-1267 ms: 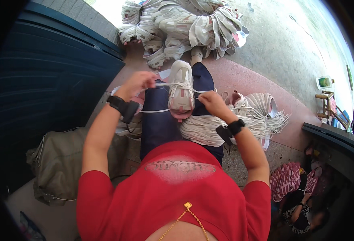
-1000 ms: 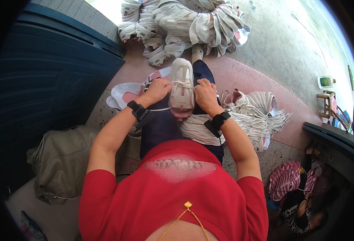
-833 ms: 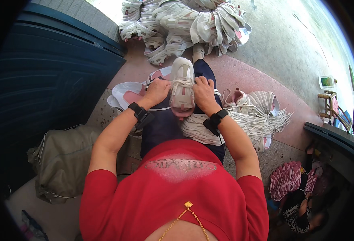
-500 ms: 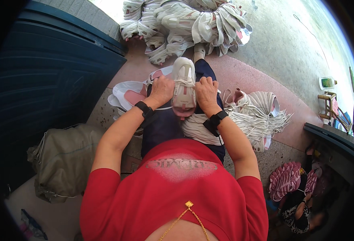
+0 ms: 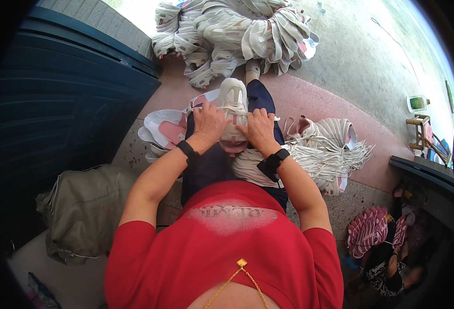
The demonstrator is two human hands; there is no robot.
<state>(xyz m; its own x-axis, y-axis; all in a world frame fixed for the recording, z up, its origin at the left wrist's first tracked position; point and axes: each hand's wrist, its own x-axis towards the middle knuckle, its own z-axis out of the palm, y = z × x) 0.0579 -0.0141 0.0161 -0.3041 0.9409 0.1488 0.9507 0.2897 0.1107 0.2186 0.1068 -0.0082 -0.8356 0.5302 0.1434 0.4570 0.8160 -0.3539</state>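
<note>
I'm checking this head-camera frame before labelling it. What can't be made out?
- Head view: the fingertips of the left hand and right hand curl onto the white-and-pink lace-up shoe, hiding any grip on its laces.
- The shoe's sole faces down, unseen.
- The heap of pale shoe uppers is cut off by the top edge.

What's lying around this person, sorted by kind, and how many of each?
White shoe upper held on the lap: 1
Hands on it, left hand and right hand: 2
Heaps of white uppers: 2
Olive bag: 1
Total: 6
</note>
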